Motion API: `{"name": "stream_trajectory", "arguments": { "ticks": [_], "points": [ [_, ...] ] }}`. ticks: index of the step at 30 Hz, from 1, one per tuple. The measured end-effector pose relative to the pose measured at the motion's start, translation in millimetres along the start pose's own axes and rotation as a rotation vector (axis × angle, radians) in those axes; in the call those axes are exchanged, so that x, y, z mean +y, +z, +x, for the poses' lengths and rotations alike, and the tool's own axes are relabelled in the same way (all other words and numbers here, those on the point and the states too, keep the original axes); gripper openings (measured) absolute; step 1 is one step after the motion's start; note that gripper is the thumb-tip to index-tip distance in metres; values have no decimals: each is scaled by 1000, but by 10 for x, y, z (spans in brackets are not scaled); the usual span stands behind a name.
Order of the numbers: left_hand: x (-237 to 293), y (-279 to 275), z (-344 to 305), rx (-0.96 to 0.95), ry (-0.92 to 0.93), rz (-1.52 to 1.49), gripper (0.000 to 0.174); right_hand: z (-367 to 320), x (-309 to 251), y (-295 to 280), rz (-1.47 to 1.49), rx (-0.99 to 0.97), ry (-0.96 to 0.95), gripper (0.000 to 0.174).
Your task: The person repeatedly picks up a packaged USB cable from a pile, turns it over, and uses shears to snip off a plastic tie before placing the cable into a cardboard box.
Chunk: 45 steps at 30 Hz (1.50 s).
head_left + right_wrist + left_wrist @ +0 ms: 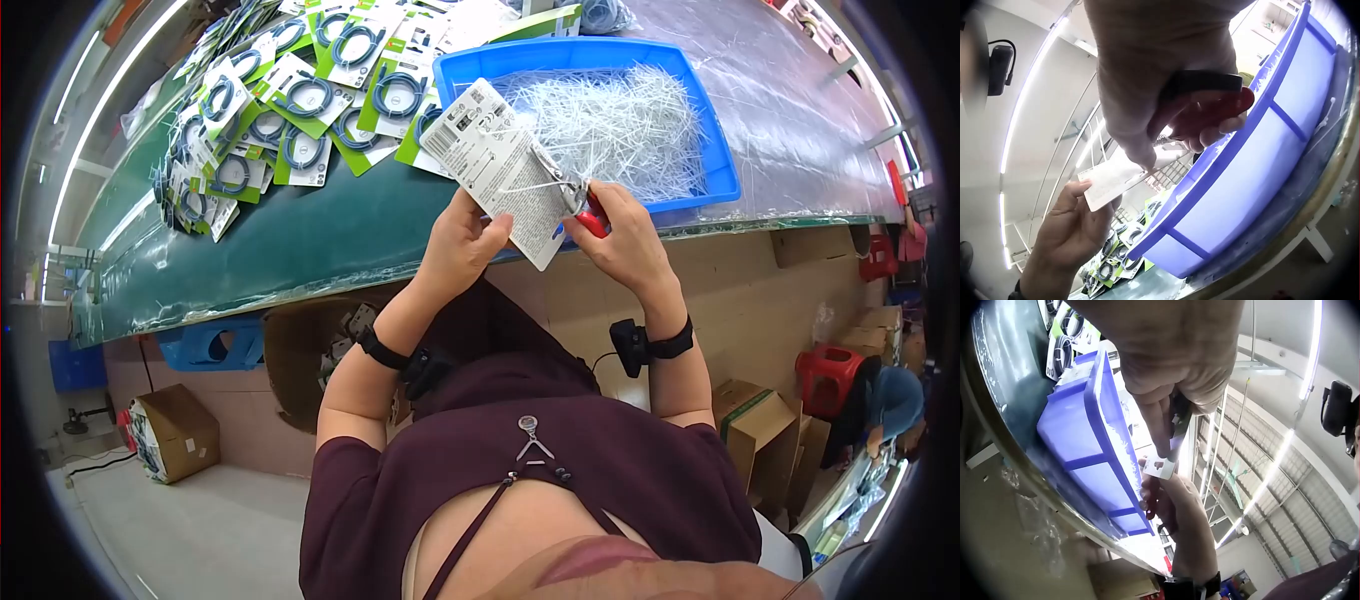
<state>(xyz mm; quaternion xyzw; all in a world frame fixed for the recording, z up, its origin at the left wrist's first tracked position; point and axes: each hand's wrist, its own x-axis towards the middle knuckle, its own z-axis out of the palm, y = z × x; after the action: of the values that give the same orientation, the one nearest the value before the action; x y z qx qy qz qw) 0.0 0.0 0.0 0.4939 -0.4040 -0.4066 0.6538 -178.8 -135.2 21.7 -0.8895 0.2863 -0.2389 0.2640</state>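
the left hand pinches a printed card pack between thumb and fingers, tilted before the blue bin; the right hand has its fingers curled round red-handled cutters at the pack's edge; white strips heap in the bin on the counter, packaged cables to its left

1. Flat white printed card: smooth paperboard, fairly matt.
2. Red-handled pliers-like tool: shiny metal head, smooth plastic-looking grips.
3. Blue rectangular tub: smooth plastic, faint sheen.
4. Thin white strips: plastic-looking, glinting.
5. Long green tabletop: smooth, glossy.
6. Maroon short-sleeved top: matt cloth.
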Motion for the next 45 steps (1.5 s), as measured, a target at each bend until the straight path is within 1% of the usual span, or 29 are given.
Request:
{"name": "stream_trajectory", "arguments": {
  "ticks": [3,4,7,10,12,15,20,24,27,31,36,39,40,43,45],
  "points": [
    [-6,35,91,-6,-58,-113,39,10,93,-20,28,34,-51,40],
    [-9,51,106,-11,-62,-116,39,0,103,-47,25,35,-44,40],
    [-10,80,137,-24,-136,-116,38,-13,110,-117,8,-52,55,40],
    [37,144,152,-7,-152,-133,38,-50,164,-105,-26,-32,49,42],
    [33,171,172,3,-158,-142,38,-32,147,-128,-44,-23,43,43],
    [-6,162,177,-10,-137,-35,39,11,92,-187,-138,58,-97,48],
    [-23,224,160,-37,-128,-19,41,72,0,-127,-170,58,-82,52],
    [-5,269,150,-74,-117,-18,42,106,-29,-106,-112,62,-81,53],
    [-11,272,156,-82,-113,-36,43,101,-33,-120,-45,25,-19,51],
    [8,282,148,-102,-141,-39,43,64,-6,-130,-15,20,4,48],
    [-60,281,153,-139,-207,-135,43,-6,80,-173,-80,-12,20,47],
    [-198,255,161,-112,-134,-170,44,-101,132,-214,-129,-113,111,49],
    [-200,258,136,-111,-151,-172,44,-180,155,-228,-122,-121,124,49],
    [-85,271,146,-92,-123,-102,44,-321,225,-296,-76,-29,-54,52],
    [-96,291,153,-97,-101,-114,45,-380,204,-302,-78,-35,-68,53]
  ]
}}
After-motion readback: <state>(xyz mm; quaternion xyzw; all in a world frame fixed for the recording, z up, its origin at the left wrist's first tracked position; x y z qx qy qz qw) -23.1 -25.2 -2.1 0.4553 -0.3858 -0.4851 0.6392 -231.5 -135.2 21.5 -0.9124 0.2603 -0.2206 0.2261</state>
